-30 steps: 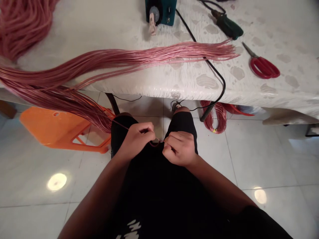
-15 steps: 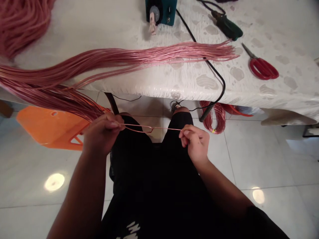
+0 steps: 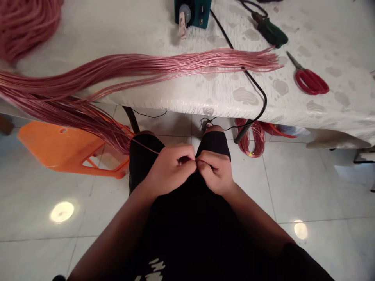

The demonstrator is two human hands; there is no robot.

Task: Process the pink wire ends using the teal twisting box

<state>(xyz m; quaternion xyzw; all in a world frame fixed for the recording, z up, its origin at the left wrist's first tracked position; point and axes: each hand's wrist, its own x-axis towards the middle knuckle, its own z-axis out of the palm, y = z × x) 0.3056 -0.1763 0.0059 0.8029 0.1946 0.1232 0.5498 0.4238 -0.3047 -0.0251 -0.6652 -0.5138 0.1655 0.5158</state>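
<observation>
My left hand [image 3: 171,168] and my right hand [image 3: 215,172] meet above my lap in black shorts, fingers pinched together on a thin copper wire [image 3: 145,146]. The wire runs from my left hand up and left towards a long bundle of pink-coated copper wires [image 3: 164,64], which lies across the table and hangs over its edge. The part of the wire inside my fingers is hidden, so its bend cannot be seen.
Red-handled scissors [image 3: 311,82], a teal box [image 3: 191,11], a green-handled tool [image 3: 272,33] and a black cable [image 3: 258,78] lie on the patterned white tablecloth [image 3: 336,113]. An orange plastic stool [image 3: 64,148] stands left; a copper wire coil [image 3: 252,138] sits on the tiled floor.
My hands have come back together from holding a bent length of wire stretched wide apart. The wire's bend is now hidden between my fingers.
</observation>
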